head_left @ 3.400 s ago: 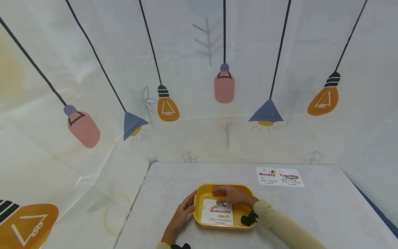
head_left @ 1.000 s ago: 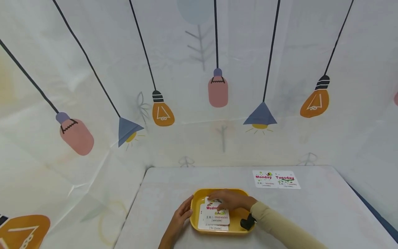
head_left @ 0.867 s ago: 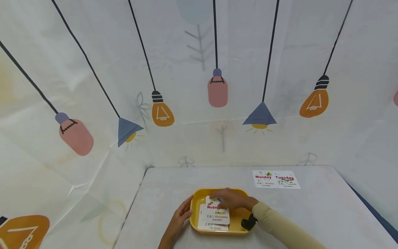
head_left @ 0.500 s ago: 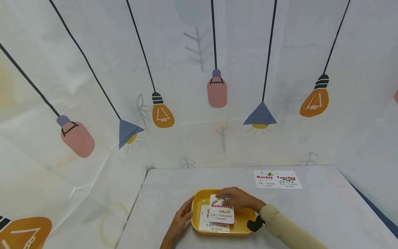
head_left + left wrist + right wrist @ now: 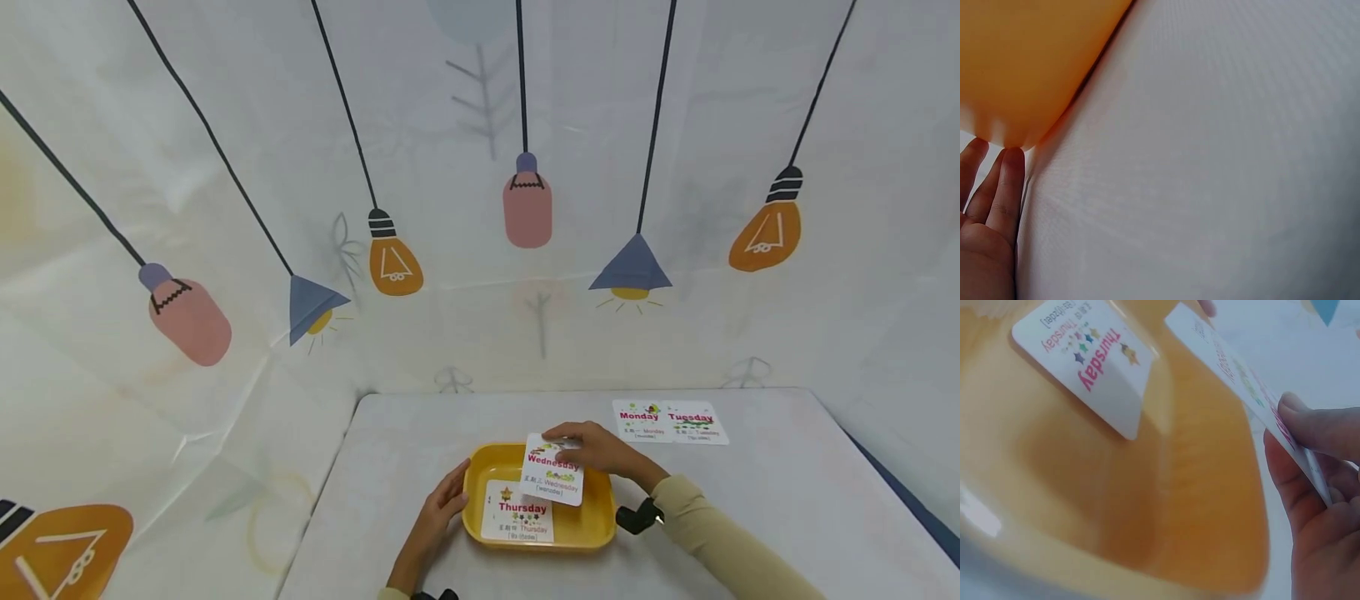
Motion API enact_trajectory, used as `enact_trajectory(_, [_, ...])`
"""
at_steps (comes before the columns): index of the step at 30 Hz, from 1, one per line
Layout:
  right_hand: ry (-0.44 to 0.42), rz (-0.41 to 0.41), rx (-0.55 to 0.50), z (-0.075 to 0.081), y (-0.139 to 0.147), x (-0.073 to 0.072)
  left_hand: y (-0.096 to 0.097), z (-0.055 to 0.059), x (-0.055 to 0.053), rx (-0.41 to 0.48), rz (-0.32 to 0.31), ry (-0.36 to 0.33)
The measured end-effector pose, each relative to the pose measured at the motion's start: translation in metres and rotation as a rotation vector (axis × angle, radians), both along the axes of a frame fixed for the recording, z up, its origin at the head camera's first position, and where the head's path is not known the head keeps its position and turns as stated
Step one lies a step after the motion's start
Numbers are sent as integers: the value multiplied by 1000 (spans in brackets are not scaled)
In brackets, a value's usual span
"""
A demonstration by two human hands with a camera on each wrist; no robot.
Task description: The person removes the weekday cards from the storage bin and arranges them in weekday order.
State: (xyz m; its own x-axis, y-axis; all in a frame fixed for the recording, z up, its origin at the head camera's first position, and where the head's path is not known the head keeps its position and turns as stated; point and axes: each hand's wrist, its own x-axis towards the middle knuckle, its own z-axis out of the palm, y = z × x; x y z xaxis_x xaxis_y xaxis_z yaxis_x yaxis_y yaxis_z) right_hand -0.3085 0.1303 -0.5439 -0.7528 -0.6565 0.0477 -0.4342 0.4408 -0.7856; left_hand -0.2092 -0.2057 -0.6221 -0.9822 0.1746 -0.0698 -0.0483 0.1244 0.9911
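My right hand pinches the Wednesday card between thumb and fingers, tilted above the right part of the yellow tray. In the right wrist view the thumb lies on the printed face of the Wednesday card and the fingers are behind it. Inside the tray a Thursday card lies face up at the left. My left hand rests against the tray's left side; in the left wrist view its straight fingers touch the outer wall of the tray.
A Monday card and a Tuesday card lie side by side on the white table, toward its back right. Behind the table stands a white wall hanging printed with lamps and bulbs.
My right hand has lifted the Wednesday card off the pile in the tray and drawn it up and to the right, uncovering the Thursday card. My left hand stays at the tray's side.
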Motion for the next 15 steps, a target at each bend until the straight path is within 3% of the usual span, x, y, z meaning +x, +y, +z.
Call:
enact_trajectory(7, [21, -8, -17, 7, 16, -1, 1, 2, 1, 20, 7, -4])
enact_trajectory(15, [-12, -83, -23, 12, 33, -4, 0, 2, 0, 14, 3, -1])
